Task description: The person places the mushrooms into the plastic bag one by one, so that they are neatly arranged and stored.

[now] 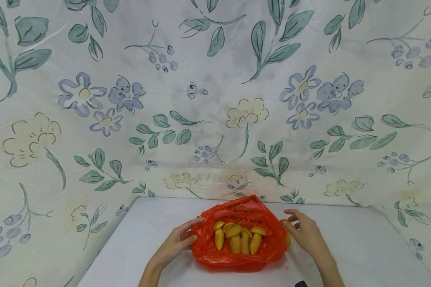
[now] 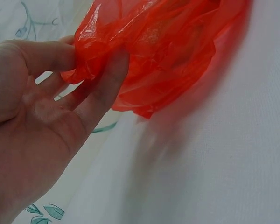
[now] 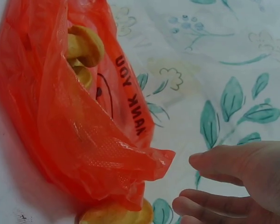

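Observation:
A red plastic bag (image 1: 233, 261) with dark printing lies on the white table, its mouth facing me. Several yellow mushrooms (image 1: 235, 239) show inside it, caps up. My left hand (image 1: 181, 239) pinches the bag's left edge between thumb and fingers; in the left wrist view, part of a finger shows through the thin plastic (image 2: 154, 60). Another yellow mushroom (image 3: 116, 213) lies outside against the bag's right side, partly hidden by it. My right hand (image 1: 305, 233) hovers by that mushroom, and in the right wrist view its relaxed fingers (image 3: 210, 200) stand apart from the bag, holding nothing.
A white tabletop (image 1: 129, 247) runs under the bag. Behind and beside it hangs a pale cloth (image 1: 215, 95) with leaves and flowers. A small black object (image 1: 301, 284) shows at the bottom edge, right of the bag.

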Demonstrator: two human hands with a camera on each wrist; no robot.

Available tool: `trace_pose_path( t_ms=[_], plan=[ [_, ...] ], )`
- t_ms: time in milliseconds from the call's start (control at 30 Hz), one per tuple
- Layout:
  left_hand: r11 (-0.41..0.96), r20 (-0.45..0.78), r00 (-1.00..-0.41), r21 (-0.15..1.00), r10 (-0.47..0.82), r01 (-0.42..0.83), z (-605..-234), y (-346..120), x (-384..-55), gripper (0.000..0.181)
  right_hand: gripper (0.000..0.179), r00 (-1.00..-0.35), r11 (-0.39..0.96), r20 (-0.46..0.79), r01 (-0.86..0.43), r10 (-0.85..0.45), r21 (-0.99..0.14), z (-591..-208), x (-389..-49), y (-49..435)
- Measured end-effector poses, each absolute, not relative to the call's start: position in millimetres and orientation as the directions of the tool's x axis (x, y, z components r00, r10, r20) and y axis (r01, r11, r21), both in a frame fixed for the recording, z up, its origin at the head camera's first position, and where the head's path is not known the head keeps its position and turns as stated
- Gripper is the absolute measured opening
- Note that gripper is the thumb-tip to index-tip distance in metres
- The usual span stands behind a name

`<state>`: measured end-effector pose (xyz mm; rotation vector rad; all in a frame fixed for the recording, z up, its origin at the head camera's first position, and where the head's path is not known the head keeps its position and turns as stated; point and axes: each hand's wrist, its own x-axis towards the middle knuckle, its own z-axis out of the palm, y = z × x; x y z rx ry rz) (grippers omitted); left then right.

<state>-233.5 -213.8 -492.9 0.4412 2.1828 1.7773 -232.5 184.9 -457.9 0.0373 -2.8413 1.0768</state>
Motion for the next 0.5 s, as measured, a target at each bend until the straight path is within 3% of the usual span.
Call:
trace_pose_path(
  t_ms=[500],
  plan=[
    [0.186, -0.036, -0.913, 0.982, 0.405, 0.043, -492.8, -214.2, -233.0, 0.052, 0.056, -0.996, 0.787, 0.014, 0.064, 0.093, -0.614, -476.1, -241.9, 191.9]
  ],
)
